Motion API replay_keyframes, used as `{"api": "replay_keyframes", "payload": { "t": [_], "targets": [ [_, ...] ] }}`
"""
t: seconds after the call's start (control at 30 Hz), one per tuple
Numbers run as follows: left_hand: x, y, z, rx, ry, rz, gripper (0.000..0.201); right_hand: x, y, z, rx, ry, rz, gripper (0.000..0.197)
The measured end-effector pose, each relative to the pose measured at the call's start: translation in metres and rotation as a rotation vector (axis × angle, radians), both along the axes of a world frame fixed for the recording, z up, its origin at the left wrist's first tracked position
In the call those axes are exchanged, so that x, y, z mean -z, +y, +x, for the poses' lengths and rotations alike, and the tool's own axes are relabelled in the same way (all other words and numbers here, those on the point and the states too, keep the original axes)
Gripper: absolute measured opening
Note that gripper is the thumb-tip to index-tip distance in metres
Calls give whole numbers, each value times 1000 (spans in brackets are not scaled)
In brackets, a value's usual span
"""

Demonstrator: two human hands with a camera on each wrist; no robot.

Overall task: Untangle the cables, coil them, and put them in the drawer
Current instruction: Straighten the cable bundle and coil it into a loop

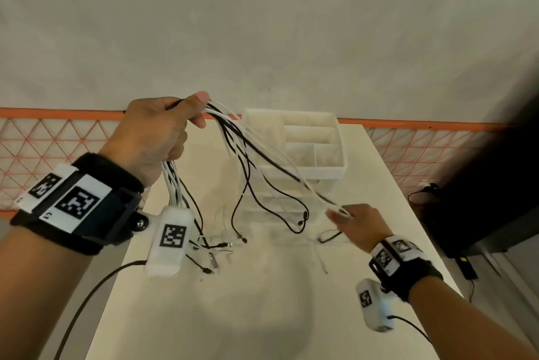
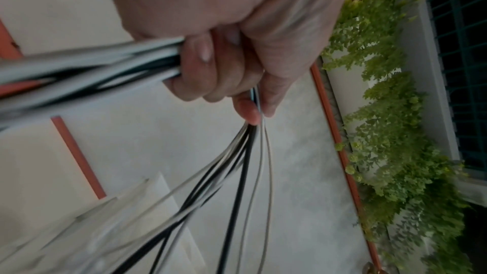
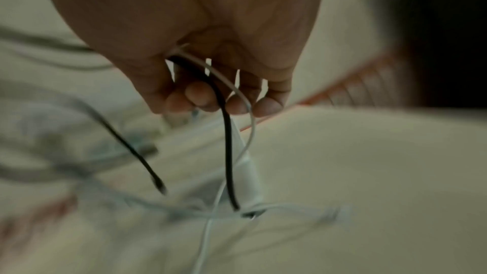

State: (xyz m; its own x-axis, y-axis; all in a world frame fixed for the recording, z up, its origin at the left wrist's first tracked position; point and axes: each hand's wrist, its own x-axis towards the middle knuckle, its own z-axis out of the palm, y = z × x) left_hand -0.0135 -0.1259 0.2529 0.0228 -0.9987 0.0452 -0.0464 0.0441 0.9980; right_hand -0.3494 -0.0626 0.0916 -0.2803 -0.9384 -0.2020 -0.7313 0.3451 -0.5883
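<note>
My left hand [image 1: 163,132] is raised above the table's far left and grips a bundle of black and white cables [image 1: 233,140] in its fist; in the left wrist view the left hand [image 2: 231,74] has its fingers curled round the cables [image 2: 231,164]. Cable ends hang down to the table [image 1: 221,246]. My right hand [image 1: 354,222], lower at the right, pinches a black and a white cable [image 1: 329,203] pulled taut from the bundle. In the right wrist view the right hand [image 3: 210,99] holds both strands [image 3: 229,153]. The clear plastic drawer unit [image 1: 294,196] stands behind the cables.
A white organiser tray [image 1: 341,167] with compartments sits on top of the drawer unit. The cream table [image 1: 262,316] ends at the right near a dark object [image 1: 481,199] on the floor. An orange mesh railing [image 1: 35,138] runs behind.
</note>
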Motion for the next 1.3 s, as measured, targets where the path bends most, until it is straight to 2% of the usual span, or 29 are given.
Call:
{"api": "replay_keyframes", "payload": {
  "t": [0.03, 0.07, 0.2, 0.3, 0.37, 0.43, 0.47, 0.53, 0.6, 0.73, 0.8, 0.87, 1.03, 1.2, 1.3],
  "targets": [
    [-1, 0, 0, -4, 19, -4, 39, 9, 0, 0, -99, 183, 67, 46],
    [-3, 0, 1, -9, 44, -8, 39, 19, 0, 0, -161, 283, 119, 43],
    [-10, -1, 9, -7, 114, -20, 38, 50, 5, -16, -168, 307, 298, 24],
    [-9, 1, 10, 27, 67, -6, 37, 49, 9, -21, -213, 382, 367, 23],
    [-5, 3, 7, 55, 43, 6, 38, 43, 8, -18, -207, 326, 383, 51],
    [-3, 4, 2, 89, 36, 8, 39, 24, 4, -8, -207, 247, 385, 83],
    [-3, 5, -1, 99, 33, 7, 39, 11, 1, -1, -220, 248, 371, 93],
    [-6, 5, -4, 110, 38, 2, 39, -18, -4, 16, -264, 272, 278, 102],
    [-10, 6, -8, 119, 49, -4, 38, -48, -7, 38, -311, 242, 104, 95],
    [-19, 10, -16, 164, 48, -4, 37, -104, -7, 92, -351, -15, -388, 61],
    [-23, 14, -21, 195, 50, -5, 37, -110, -15, 117, -357, -46, -526, 36],
    [-29, 16, -25, 217, 56, -16, 37, -101, -25, 132, -340, -54, -468, 21],
    [-37, 15, -21, 158, 59, -33, 35, -56, -33, 131, -307, -101, -221, 42],
    [-35, 14, -15, 108, 123, -20, 34, -25, -35, 109, -268, 24, 16, 45],
    [-44, 14, -11, 108, 129, -32, 34, -2, -26, 92, -240, -1, 124, 41]
  ]
}}
